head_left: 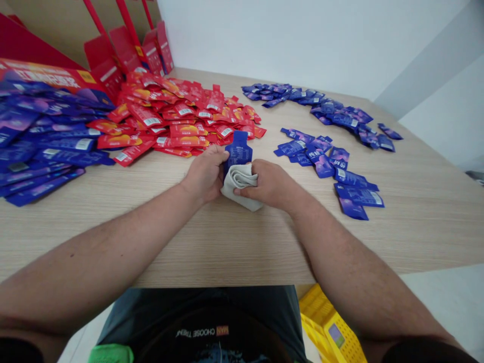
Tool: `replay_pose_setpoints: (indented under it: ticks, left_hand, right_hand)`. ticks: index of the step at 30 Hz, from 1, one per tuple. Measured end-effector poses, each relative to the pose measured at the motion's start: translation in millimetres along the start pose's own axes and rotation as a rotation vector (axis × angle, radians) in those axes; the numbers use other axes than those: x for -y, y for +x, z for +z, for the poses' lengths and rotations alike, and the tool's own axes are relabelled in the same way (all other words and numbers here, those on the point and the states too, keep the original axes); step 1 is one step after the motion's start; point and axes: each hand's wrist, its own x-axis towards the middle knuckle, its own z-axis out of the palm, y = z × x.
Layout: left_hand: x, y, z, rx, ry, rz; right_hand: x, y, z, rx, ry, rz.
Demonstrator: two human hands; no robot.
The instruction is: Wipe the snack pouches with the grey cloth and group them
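My left hand [206, 174] grips a blue packet [238, 150] that stands upright over the middle of the wooden table [242, 242]. My right hand [269, 184] is closed on a folded white cloth [239, 182] pressed against the lower part of that packet. Both hands meet at the table's middle, just in front of a heap of red packets [181, 118].
A stack of blue packets [41, 146] and red cartons [124, 50] fill the left side. Loose blue packets [328, 161] lie to the right, with more blue ones [321, 103] at the back right. A yellow crate [328, 327] sits on the floor by my right arm.
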Motion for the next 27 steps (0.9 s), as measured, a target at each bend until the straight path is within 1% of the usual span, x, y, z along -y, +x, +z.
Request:
replay_pose_setpoints:
  ticks: [2,5,7,8,9,10,12,13,14,15,16,17,18,19,20,21,24,26,27]
  left_hand:
    - [4,-1,-0.4,0.044,0.028,-0.016]
    - [9,-7,1.4,0.147,0.094,-0.080]
    - [10,-11,2.7,0.193,0.111,-0.109]
    - [10,-11,2.7,0.196,0.107,-0.110]
    - [10,-10,2.3,0.185,0.093,-0.105]
    - [9,-8,1.3,0.165,0.073,-0.099]
    - [8,-2,-1.6,0.110,0.030,-0.090]
    - [7,2,-3.2,0.081,0.012,-0.086]
    - [6,5,-4.8,0.057,-0.003,-0.084]
    - [4,7,-6.1,0.040,-0.014,-0.085]
    - [3,8,-7.2,0.020,-0.025,-0.081]
    - [0,10,-8.0,0.009,-0.032,-0.087]
    - [-2,10,-8.6,0.007,-0.031,-0.089]
    - [-6,11,-9.2,-0.004,-0.032,-0.061]
    - [-11,11,-9.8,-0.009,-0.023,-0.036]
    - [-18,11,-10.8,-0.010,-0.012,-0.003]
    - [-44,7,-19.7,0.009,0.037,0.136]
    - [-66,4,-34.8,0.023,0.105,0.253]
    - [-78,2,-45.9,0.019,0.159,0.316]
  right_hand:
    - [-8,2,-7,-0.119,0.030,0.063]
    - [-24,6,-17,-0.339,0.175,0.137]
    - [-32,6,-20,-0.434,0.274,0.166]
    - [-33,6,-20,-0.458,0.303,0.170]
    - [-33,6,-19,-0.451,0.307,0.158]
    - [-31,6,-18,-0.402,0.286,0.126]
    - [-24,5,-14,-0.228,0.203,0.043]
    - [-22,5,-12,-0.158,0.155,0.029]
    - [-20,5,-11,-0.128,0.114,0.042]
    - [-21,5,-10,-0.156,0.093,0.098]
    - [-23,5,-11,-0.256,0.096,0.201]
    - [-27,5,-12,-0.384,0.126,0.292]
    - [-31,6,-12,-0.468,0.152,0.351]
    - [-36,7,-13,-0.537,0.163,0.398]
    - [-40,8,-13,-0.538,0.163,0.433]
    - [-43,9,-13,-0.508,0.146,0.458]
    - [-44,10,-10,-0.356,0.084,0.442]
    - [-41,9,-9,-0.326,0.056,0.431]
    - [-40,8,-8,-0.326,0.051,0.432]
